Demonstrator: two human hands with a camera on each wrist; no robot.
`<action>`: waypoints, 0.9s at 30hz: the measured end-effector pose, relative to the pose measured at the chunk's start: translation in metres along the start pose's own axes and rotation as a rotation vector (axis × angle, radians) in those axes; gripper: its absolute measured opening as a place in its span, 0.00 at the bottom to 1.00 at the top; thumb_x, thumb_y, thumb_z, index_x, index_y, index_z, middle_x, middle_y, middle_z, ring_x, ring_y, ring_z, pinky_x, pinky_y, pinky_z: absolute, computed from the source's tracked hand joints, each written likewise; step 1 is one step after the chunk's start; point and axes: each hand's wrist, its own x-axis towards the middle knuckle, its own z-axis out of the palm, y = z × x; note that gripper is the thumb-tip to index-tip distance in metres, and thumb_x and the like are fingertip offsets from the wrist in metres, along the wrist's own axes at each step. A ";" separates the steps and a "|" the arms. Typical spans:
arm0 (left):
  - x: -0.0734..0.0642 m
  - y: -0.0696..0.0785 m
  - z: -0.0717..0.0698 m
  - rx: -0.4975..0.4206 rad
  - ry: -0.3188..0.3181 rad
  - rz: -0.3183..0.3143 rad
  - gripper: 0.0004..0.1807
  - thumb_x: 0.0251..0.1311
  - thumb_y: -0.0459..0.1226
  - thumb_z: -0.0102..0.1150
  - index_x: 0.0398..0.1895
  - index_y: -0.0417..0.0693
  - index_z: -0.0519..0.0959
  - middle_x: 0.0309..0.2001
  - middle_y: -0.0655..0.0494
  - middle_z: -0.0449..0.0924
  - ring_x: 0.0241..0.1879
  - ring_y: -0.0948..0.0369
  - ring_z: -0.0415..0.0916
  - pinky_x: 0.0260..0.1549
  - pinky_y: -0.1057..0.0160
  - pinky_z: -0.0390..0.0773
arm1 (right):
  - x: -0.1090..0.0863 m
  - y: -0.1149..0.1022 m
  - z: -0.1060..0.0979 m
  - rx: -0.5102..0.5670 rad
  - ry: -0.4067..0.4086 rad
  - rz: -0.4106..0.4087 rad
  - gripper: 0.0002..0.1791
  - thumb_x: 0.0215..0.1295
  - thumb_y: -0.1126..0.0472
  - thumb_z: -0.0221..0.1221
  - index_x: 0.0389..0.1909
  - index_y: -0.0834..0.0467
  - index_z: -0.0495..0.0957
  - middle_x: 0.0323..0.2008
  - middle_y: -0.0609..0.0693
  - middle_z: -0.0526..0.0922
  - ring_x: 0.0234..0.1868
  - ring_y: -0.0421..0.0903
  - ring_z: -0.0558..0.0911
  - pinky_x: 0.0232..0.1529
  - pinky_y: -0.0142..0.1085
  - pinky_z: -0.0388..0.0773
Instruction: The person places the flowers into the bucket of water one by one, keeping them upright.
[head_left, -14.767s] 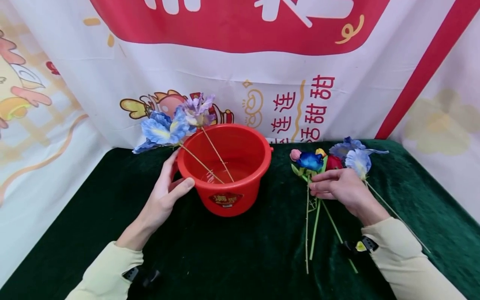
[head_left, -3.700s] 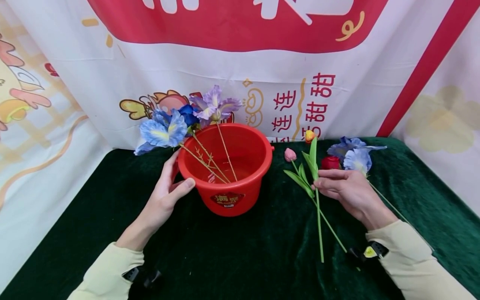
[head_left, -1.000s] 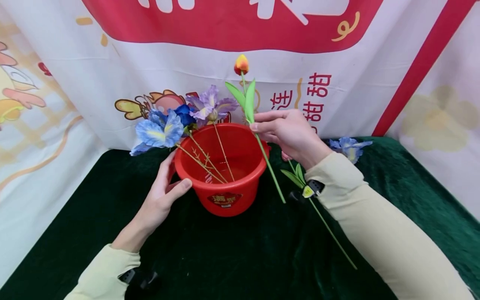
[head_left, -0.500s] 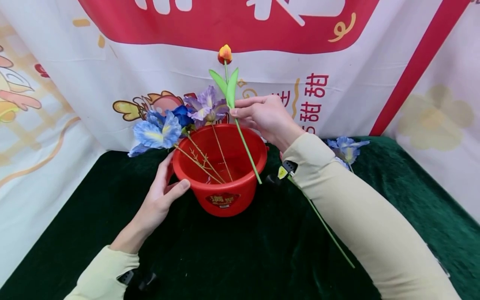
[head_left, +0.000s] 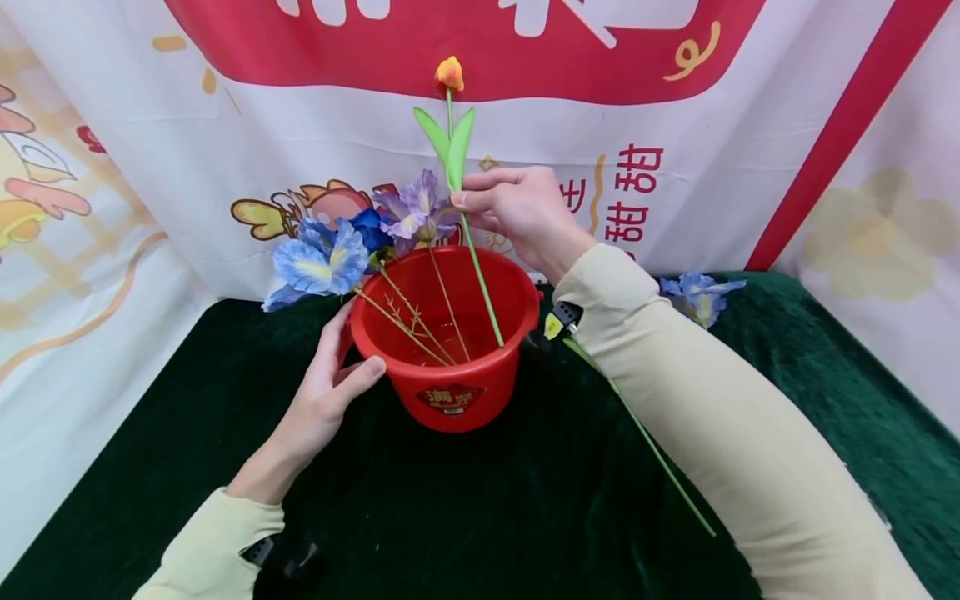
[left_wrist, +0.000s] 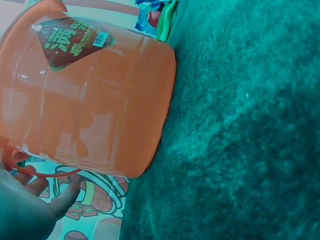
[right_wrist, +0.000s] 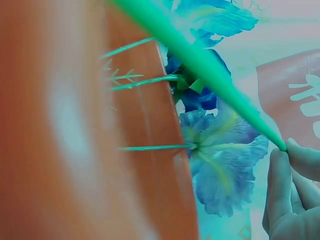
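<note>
In the head view, my left hand [head_left: 324, 400] grips the left side of the red bucket [head_left: 457, 392], thumb at the rim and fingers behind. The left wrist view shows its fingers by the bucket's handle [left_wrist: 55, 174]. My right hand [head_left: 525, 212] pinches the green stem of an orange-yellow tulip [head_left: 449, 75] below its leaves. The tulip stands nearly upright, its stem's lower end inside the bucket's opening. In the bucket lean a light-blue iris [head_left: 318, 262], a dark-blue flower [head_left: 371, 229] and a purple iris [head_left: 420, 208], all with their blooms above the rim.
Right of the bucket, a green stem [head_left: 660, 458] lies on the dark green cloth [head_left: 465, 517], its upper part hidden by my right sleeve. Another blue iris [head_left: 701, 296] lies at the back right. A printed white curtain [head_left: 330, 125] hangs behind the table.
My right hand has carried the tulip from the right-hand flowers leftward over the bucket, and its stem end has come inside the rim. Earlier, the dark-blue flower went into the bucket. My left hand stays put.
</note>
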 end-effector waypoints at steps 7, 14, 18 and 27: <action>0.000 -0.002 0.001 0.007 -0.003 -0.013 0.39 0.81 0.40 0.48 0.87 0.64 0.43 0.85 0.60 0.48 0.82 0.51 0.51 0.63 0.73 0.77 | 0.002 -0.003 0.001 -0.002 -0.007 -0.022 0.14 0.68 0.66 0.69 0.53 0.58 0.90 0.55 0.53 0.88 0.58 0.53 0.89 0.61 0.41 0.86; 0.001 -0.002 0.001 0.006 -0.007 -0.010 0.39 0.81 0.40 0.48 0.87 0.63 0.43 0.85 0.59 0.48 0.82 0.51 0.51 0.63 0.73 0.77 | 0.004 0.012 -0.005 -0.077 0.009 0.025 0.15 0.67 0.66 0.70 0.54 0.59 0.89 0.51 0.55 0.89 0.54 0.51 0.90 0.55 0.40 0.88; 0.001 -0.002 0.001 0.000 -0.012 -0.011 0.39 0.81 0.40 0.48 0.87 0.63 0.43 0.85 0.58 0.48 0.81 0.50 0.52 0.63 0.72 0.77 | 0.003 0.019 -0.008 -0.121 -0.007 0.036 0.15 0.67 0.67 0.70 0.54 0.60 0.88 0.51 0.55 0.88 0.49 0.48 0.91 0.57 0.42 0.88; 0.000 -0.001 -0.001 0.013 -0.001 -0.013 0.39 0.81 0.40 0.48 0.87 0.63 0.43 0.85 0.59 0.47 0.82 0.50 0.50 0.63 0.73 0.77 | -0.007 0.024 -0.003 -0.161 -0.060 -0.027 0.14 0.68 0.69 0.68 0.54 0.63 0.86 0.51 0.59 0.89 0.49 0.50 0.91 0.54 0.43 0.89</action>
